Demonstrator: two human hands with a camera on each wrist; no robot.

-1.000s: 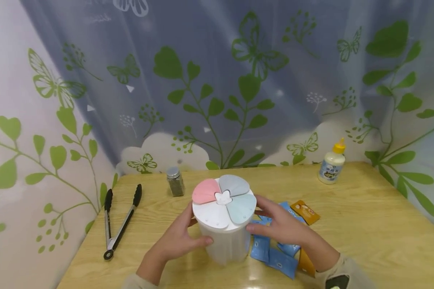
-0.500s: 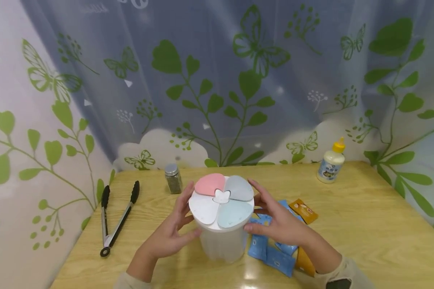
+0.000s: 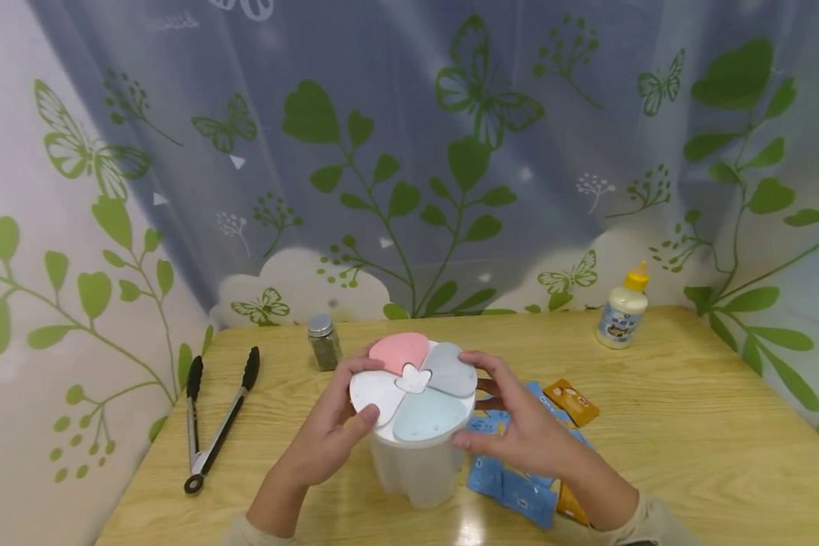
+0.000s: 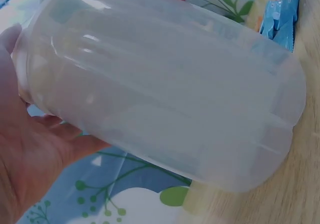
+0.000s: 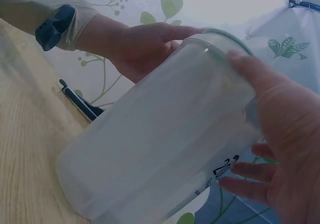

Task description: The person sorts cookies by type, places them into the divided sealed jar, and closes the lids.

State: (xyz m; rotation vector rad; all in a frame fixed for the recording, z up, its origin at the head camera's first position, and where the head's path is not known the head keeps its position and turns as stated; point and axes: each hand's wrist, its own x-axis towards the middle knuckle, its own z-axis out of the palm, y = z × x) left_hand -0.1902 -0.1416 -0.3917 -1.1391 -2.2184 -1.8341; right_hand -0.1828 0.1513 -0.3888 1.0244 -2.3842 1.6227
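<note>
A frosted clear storage canister with lobed sides stands on the table. Its round lid has petal-shaped flaps in pink, grey, pale teal and white around a star-shaped centre. My left hand grips the lid's left side, its thumb on the white flap and its fingers at the far edge. On the other side my right hand holds the rim, fingertips on the grey flap and thumb at the near edge. The right wrist view shows dark printed marks on the canister wall. No contents can be made out inside.
Several blue packets and an orange packet lie right of the canister, partly behind my right hand. Opened tongs lie at left. A spice jar and a yellow-capped bottle stand near the printed curtain.
The lid has turned clockwise, pink moving toward the back and teal toward the front. My left fingers and thumb have come onto the lid; my right fingers have moved onto the grey flap.
</note>
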